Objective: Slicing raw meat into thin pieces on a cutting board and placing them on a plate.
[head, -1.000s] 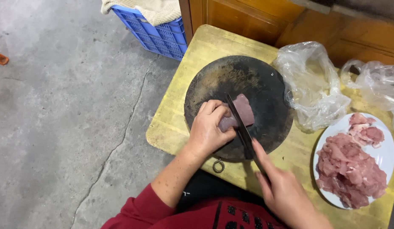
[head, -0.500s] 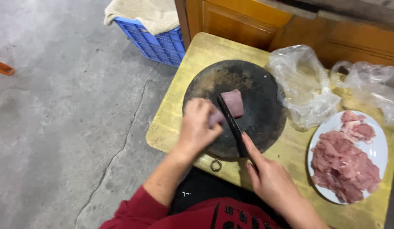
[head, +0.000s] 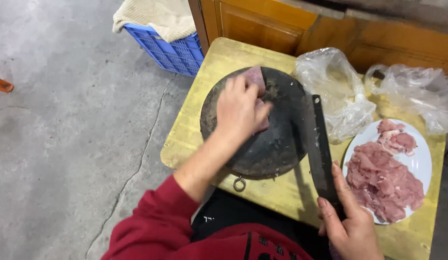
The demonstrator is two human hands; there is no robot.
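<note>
from the head camera, looking straight down: the left hand [head: 241, 108] is out over the round dark chopping board [head: 262, 154], fingers curled down and closed on a pinkish piece of raw meat [head: 255, 77], which lies toward the far side of the board; most of the piece is hidden under the palm, so how big it is i can't quite tell. that grip looks like a steadying or repositioning hold, knuckles up, pinning the meat to the board. the right hand [head: 351, 221] sits near the bottom edge, wrapped tight round the handle of a cleaver [head: 318, 144], index finger laid along the blade's spine for control. the cleaver is parked off to the right side of the board, clear of the left hand, its long axis running away from the person, tip pointing to the far edge of the table, broad flat side showing, so it seems held at rest rather than in a cut. just right of the blade a white plate [head: 424, 163] carries a heap of thin meat slices [head: 380, 178], set close to the board. beyond it lie crumpled clear plastic bags [head: 337, 91] on the yellow wooden table [head: 195, 125], and a blue crate [head: 176, 50] stands on the concrete floor.
</note>
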